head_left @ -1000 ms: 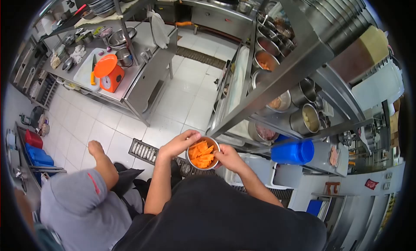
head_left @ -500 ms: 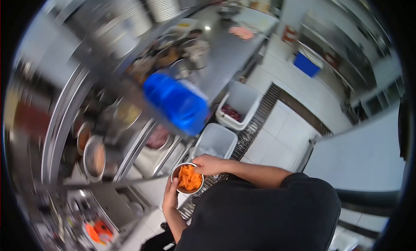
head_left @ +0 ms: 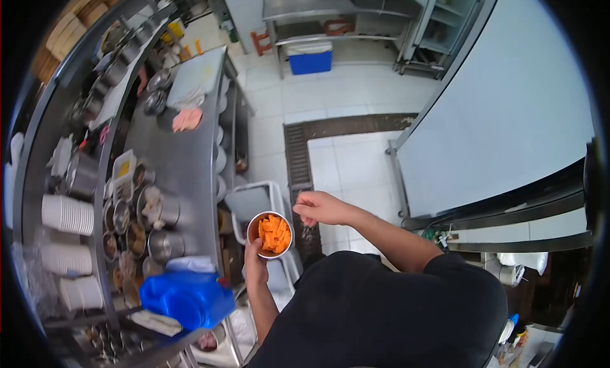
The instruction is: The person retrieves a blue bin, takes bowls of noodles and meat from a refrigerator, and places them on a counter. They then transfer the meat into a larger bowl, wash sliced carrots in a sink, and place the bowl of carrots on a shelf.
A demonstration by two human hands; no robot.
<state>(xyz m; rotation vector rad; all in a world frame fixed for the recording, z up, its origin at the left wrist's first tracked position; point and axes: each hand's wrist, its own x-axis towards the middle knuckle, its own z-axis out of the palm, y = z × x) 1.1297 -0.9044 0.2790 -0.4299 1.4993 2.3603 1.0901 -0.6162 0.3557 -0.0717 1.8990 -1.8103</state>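
Observation:
My left hand (head_left: 255, 265) is closed around the side of a small round metal bowl (head_left: 252, 228), with the thumb over its rim. Cut orange pieces (head_left: 274, 234), which look like carrot, fill much of the bowl. Just right of the bowl and apart from it is my right hand (head_left: 323, 209). Its fingers are curled in toward the thumb, and whatever may be between them is hidden.
Left of me runs a steel counter (head_left: 190, 153) with metal pots, a pink cloth (head_left: 187, 120) and a blue jug (head_left: 187, 299). White bowls (head_left: 67, 214) are stacked on a shelf. Grey bins (head_left: 248, 201) stand beneath the left hand. A floor drain (head_left: 297, 153) and a large white-sided unit (head_left: 489, 120) lie ahead and right.
My right hand has come away from the bowl and moved to its right. The left hand still holds the bowl. The view has turned, bringing the counter upright along the left.

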